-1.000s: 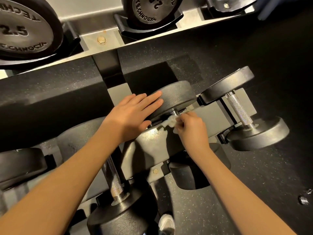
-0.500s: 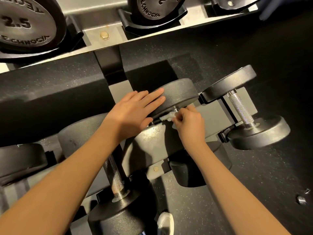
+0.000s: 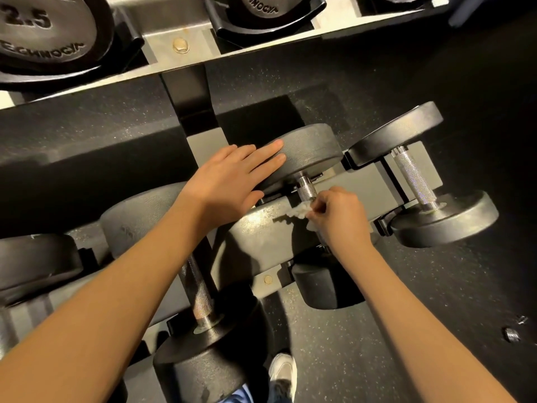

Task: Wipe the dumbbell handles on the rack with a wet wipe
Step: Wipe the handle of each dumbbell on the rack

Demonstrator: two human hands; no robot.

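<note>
Black dumbbells lie across a grey rack rail (image 3: 261, 234). My left hand (image 3: 232, 181) lies flat, fingers straight, on the far head (image 3: 311, 149) of the middle dumbbell. That dumbbell's knurled steel handle (image 3: 305, 189) shows just below the head. My right hand (image 3: 343, 219) pinches a crumpled white wet wipe (image 3: 299, 210) against the lower part of this handle. The near head (image 3: 328, 283) sits under my right wrist. To the right rests another dumbbell with a bare handle (image 3: 414, 177). A third handle (image 3: 197, 289) is at the lower left.
An upper shelf (image 3: 186, 45) carries dumbbells marked 2.5 (image 3: 43, 39). A dark speckled floor (image 3: 436, 301) spreads to the right, with a small metal piece (image 3: 511, 334) on it. A white shoe (image 3: 283, 370) shows at the bottom.
My right hand slid the wipe down the handle toward me, uncovering the handle's upper part. The left hand stayed on the dumbbell head. The view moved in closer.
</note>
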